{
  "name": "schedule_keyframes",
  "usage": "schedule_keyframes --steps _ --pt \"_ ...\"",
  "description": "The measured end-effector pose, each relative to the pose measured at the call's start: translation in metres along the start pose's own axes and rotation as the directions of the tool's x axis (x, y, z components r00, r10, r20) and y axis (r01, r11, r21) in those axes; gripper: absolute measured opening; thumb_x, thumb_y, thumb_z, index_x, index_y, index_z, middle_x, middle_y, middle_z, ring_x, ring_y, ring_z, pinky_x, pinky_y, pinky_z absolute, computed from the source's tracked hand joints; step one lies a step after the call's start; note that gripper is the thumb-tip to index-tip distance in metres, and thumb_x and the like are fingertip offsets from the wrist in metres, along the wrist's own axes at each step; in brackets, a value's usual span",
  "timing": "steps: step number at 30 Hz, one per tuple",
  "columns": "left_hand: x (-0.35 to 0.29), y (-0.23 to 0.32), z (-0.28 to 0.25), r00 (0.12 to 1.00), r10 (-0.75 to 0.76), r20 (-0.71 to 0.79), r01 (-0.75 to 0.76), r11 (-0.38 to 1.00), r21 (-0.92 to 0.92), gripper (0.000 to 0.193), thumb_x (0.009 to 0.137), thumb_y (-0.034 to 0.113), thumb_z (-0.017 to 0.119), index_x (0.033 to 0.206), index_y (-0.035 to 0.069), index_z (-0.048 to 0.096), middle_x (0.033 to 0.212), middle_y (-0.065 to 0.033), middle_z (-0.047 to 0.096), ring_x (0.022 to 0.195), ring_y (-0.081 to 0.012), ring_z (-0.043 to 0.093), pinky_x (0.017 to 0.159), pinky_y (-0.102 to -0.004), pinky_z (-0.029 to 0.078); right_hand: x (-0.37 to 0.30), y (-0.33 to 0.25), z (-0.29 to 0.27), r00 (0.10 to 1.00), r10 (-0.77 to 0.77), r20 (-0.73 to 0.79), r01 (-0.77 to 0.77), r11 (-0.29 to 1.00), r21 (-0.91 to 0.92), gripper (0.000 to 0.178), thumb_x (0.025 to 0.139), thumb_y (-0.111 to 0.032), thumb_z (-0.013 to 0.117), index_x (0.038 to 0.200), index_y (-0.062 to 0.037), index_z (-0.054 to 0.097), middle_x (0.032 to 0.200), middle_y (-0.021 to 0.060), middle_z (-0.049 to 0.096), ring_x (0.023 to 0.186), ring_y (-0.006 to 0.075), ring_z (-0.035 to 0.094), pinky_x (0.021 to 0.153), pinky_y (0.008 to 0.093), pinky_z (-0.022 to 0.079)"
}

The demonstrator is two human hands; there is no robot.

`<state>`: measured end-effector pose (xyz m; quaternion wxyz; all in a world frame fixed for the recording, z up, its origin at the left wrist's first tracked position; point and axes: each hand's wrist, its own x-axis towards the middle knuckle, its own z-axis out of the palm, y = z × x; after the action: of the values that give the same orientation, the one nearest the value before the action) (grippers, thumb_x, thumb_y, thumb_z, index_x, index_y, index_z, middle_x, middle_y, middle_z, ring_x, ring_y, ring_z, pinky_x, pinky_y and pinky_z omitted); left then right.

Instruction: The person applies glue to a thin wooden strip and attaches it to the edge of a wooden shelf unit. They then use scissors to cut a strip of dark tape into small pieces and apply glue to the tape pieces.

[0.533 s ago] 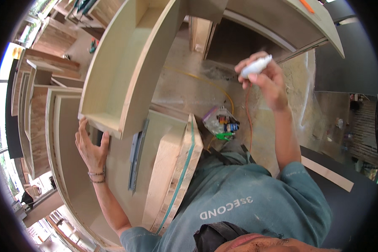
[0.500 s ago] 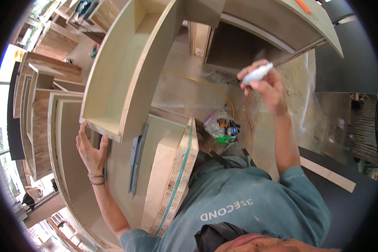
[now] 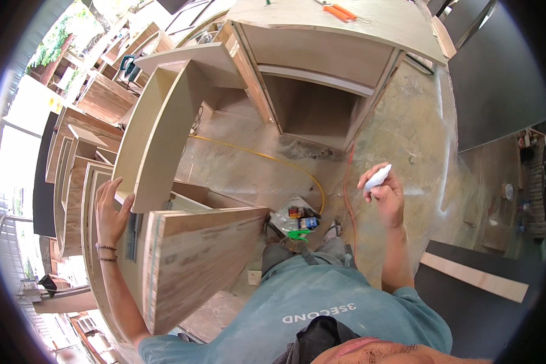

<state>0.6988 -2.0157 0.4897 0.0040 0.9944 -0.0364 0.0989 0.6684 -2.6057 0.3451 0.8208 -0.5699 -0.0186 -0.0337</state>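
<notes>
A long, narrow wooden drawer box (image 3: 159, 145) lies to my left, its open side showing pale inner walls. My left hand (image 3: 110, 212) rests at its near end, fingers spread and thumb apart, touching the corner. Up on the right, away from the wood, my right hand (image 3: 387, 197) is closed around a small white bottle (image 3: 377, 176) with a narrow tip. Beside my left forearm stands a thick wooden panel piece (image 3: 203, 258) with layered edges. A metal drawer slide (image 3: 131, 238) partly shows between it and my left hand.
A wooden cabinet (image 3: 312, 51) stands ahead, orange-handled pliers (image 3: 340, 12) on its top. A yellow hose (image 3: 267, 156) and an orange cord (image 3: 347, 206) cross the floor. By my feet lies a clear bag of small items (image 3: 297, 213). Dark panels (image 3: 497, 73) stand at right.
My view has shifted, bringing more of the cabinet ahead into sight. My right hand, still holding the bottle, appears lower. My left hand stays at the drawer box's near end.
</notes>
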Motion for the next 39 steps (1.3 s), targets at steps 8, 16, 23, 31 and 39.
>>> schedule_keyframes --steps 8,16,23,31,39 --pt "0.063 0.243 -0.017 0.874 0.429 0.228 -0.412 0.903 -0.12 0.05 0.092 0.043 0.072 0.125 0.007 0.067 0.127 -0.017 0.067 0.132 -0.0344 0.054 0.111 -0.0461 0.042 -0.067 -0.06 -0.112 0.994 -0.012 -0.108 -0.005 0.988 -0.155 0.023 0.089 -0.01 0.055 0.112 -0.0037 0.055 0.099 0.0133 0.067 0.076 0.0128 0.059 0.066 0.0276 0.051" --pt "0.122 0.374 0.029 0.664 0.667 0.338 -0.605 0.745 -0.281 0.057 0.097 0.051 0.065 0.132 0.007 0.063 0.132 -0.0192 0.065 0.127 -0.035 0.058 0.109 -0.0453 0.046 -0.136 -0.071 -0.167 0.927 -0.119 -0.356 0.017 0.961 -0.277 0.023 0.098 -0.005 0.067 0.119 -0.0025 0.058 0.113 0.0141 0.071 0.09 0.0114 0.064 0.077 0.0253 0.053" --pt "0.078 0.381 0.087 0.734 0.632 0.25 -0.407 0.703 -0.583 0.053 0.098 0.045 0.068 0.13 0.004 0.065 0.125 -0.0174 0.07 0.118 -0.0332 0.065 0.102 -0.042 0.051 -0.116 -0.061 -0.167 0.922 -0.209 -0.326 0.046 0.895 -0.443 0.027 0.095 -0.008 0.074 0.119 -0.0008 0.065 0.108 0.0027 0.07 0.094 0.0062 0.059 0.082 0.0219 0.047" --pt "-0.01 0.43 0.181 0.923 0.241 0.3 0.212 0.334 -0.918 0.041 0.097 0.029 0.074 0.126 0.0 0.069 0.106 -0.0115 0.076 0.093 -0.0167 0.071 0.079 -0.0317 0.06 -0.045 -0.089 -0.145 0.946 -0.257 -0.196 0.1 0.809 -0.579 0.022 0.091 -0.014 0.08 0.107 -0.0023 0.071 0.108 0.0049 0.071 0.091 0.0115 0.064 0.078 0.0264 0.05" --pt "0.13 0.405 0.147 0.981 0.002 0.196 0.19 0.242 -0.952 0.034 0.099 0.023 0.071 0.123 -0.001 0.07 0.081 -0.0029 0.07 0.066 -0.0076 0.065 0.053 -0.0236 0.053 0.083 -0.12 -0.13 0.91 -0.413 -0.04 0.236 0.594 -0.769 0.02 0.09 -0.014 0.08 0.106 -0.0036 0.072 0.097 0.0054 0.074 0.085 0.0127 0.068 0.07 0.0276 0.052"
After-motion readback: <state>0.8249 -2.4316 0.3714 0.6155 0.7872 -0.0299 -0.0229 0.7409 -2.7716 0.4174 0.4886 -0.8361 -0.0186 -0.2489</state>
